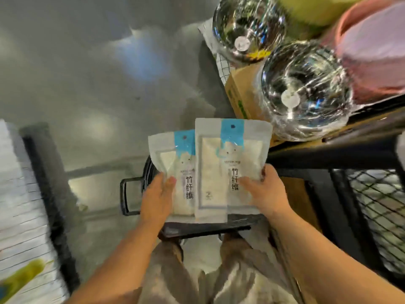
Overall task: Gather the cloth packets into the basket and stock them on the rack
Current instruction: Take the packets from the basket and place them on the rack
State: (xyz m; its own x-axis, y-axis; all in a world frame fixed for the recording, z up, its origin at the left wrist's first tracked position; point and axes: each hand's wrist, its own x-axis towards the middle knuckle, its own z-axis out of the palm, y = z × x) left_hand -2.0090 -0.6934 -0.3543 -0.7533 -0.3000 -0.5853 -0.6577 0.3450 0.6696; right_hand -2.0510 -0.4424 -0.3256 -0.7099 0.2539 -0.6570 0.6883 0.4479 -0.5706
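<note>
A person holds two cloth packets above a black basket (126, 194) on the floor, beside a store rack (350, 150). The left hand (157, 198) grips the lower part of the left packet (167, 154), thumb on its face. The right hand (266, 194) clasps the right packet (232, 163), which overlaps the first. The pouches look light, flat and slick, soft inside, so a pinch across the bottom edge seems surest. Steel bowls (306, 91) crowd the rack.

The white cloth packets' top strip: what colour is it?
Strip on white plastic packet: light blue; head view.
</note>
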